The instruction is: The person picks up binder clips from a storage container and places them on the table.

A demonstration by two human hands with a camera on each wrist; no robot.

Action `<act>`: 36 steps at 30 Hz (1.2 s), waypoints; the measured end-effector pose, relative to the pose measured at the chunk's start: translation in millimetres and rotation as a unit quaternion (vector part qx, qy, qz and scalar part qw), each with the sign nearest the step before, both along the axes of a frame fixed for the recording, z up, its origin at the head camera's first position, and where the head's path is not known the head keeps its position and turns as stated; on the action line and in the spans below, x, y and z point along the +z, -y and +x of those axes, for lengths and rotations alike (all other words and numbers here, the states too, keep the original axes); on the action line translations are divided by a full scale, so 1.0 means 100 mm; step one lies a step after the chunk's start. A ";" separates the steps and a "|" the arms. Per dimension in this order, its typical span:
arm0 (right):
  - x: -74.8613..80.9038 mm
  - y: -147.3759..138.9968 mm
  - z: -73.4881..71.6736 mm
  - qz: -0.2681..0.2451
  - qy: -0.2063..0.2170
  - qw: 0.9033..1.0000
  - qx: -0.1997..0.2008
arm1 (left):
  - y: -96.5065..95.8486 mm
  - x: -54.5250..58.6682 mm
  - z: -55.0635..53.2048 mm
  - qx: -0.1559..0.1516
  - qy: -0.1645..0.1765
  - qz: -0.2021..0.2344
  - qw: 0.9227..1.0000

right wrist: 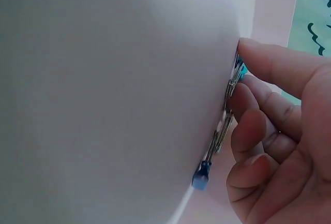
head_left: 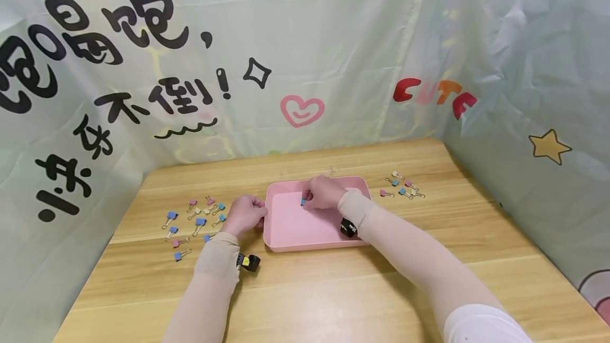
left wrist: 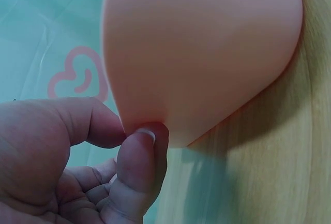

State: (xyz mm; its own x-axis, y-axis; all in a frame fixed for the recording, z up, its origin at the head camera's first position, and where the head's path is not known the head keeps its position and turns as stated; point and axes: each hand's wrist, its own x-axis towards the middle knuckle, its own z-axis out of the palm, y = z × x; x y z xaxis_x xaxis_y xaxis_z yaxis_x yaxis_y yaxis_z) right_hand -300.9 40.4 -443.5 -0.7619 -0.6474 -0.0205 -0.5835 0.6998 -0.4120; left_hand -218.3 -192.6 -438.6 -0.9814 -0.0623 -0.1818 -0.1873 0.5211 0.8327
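Observation:
In the head view, a pink rectangular tray (head_left: 290, 229) sits on the wooden table. My left hand (head_left: 245, 215) pinches its left rim, thumb outside on the wall in the left wrist view, where the tray wall (left wrist: 207, 53) fills the upper part. My right hand (head_left: 325, 193) reaches down into the tray, its thumb and fingers around a small blue binder clip. Several binder clips with wire handles lie in a row by those fingers on the tray floor in the right wrist view, with a dark blue clip (right wrist: 200, 176) at the lower end.
Loose pink, blue, teal and cream binder clips lie left of the tray, among them a blue clip (head_left: 200, 222). A smaller group, with a pink clip (head_left: 386, 193), lies to its right. A printed cloth wall (head_left: 352, 68) stands behind the table (head_left: 310, 290) and along its sides.

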 end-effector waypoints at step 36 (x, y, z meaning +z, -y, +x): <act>0.21 -0.31 -0.06 -0.032 0.058 0.995 -0.069 | 0.01 -0.02 -0.02 -0.003 0.003 -0.007 1.000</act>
